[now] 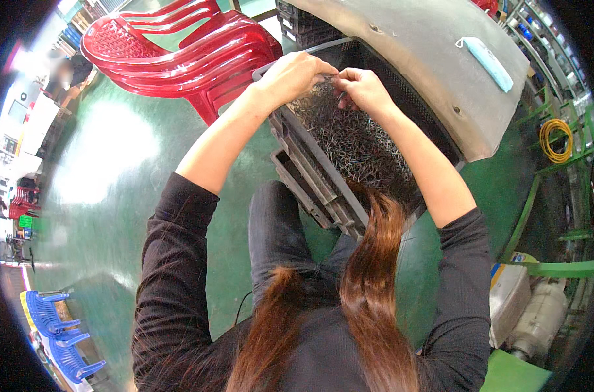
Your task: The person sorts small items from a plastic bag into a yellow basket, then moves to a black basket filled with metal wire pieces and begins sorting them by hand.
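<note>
A dark plastic crate (329, 186) stands before me, holding a heap of small dark metal pieces (359, 140), thin and bent like wire. Above the far left part of the heap my two hands meet, fingertips close together. My left hand (295, 75) has its fingers closed in a pinch. My right hand (364, 90) also pinches, thumb and forefinger touching near the left fingertips. Something small and thin seems to sit between them, too small to name. Both hands are above the crate's far end.
Stacked red plastic chairs (179, 55) stand at the far left of the crate. Right of it is a grey table (434, 49) bearing a light blue pouch-like item (486, 63). A coiled yellow hose (556, 140) hangs on a green frame at right. Blue chairs (58, 333) stand lower left.
</note>
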Action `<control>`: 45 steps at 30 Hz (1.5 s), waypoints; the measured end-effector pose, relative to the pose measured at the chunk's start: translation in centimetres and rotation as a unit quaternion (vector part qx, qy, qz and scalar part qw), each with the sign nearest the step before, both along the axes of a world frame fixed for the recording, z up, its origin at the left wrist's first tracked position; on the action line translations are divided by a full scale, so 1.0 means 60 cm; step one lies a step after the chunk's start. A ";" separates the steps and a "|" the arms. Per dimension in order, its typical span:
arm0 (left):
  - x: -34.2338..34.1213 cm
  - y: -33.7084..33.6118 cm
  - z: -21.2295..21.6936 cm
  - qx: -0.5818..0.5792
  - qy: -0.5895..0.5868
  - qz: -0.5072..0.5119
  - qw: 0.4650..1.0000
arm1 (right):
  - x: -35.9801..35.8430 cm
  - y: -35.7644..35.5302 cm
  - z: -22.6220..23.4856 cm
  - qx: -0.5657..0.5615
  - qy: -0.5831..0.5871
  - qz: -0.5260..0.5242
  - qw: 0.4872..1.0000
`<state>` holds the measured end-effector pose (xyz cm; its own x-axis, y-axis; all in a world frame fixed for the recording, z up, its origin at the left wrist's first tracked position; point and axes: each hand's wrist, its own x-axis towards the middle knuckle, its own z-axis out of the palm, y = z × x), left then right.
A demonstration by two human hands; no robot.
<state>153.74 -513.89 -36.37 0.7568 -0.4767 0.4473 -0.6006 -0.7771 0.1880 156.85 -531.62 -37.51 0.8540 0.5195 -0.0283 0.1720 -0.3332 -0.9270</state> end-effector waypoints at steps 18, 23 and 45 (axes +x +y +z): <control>0.020 -0.046 0.061 -0.041 -0.019 -0.023 0.999 | 0.024 -0.041 0.052 -0.074 -0.450 0.009 0.890; 0.045 -0.115 0.121 -0.146 -0.037 -0.076 0.986 | 0.048 -0.112 0.112 -0.123 -0.455 -0.050 0.881; -0.031 -0.149 0.113 -0.302 0.043 -0.064 0.950 | 0.174 -0.307 0.109 -0.311 -0.602 -0.211 0.705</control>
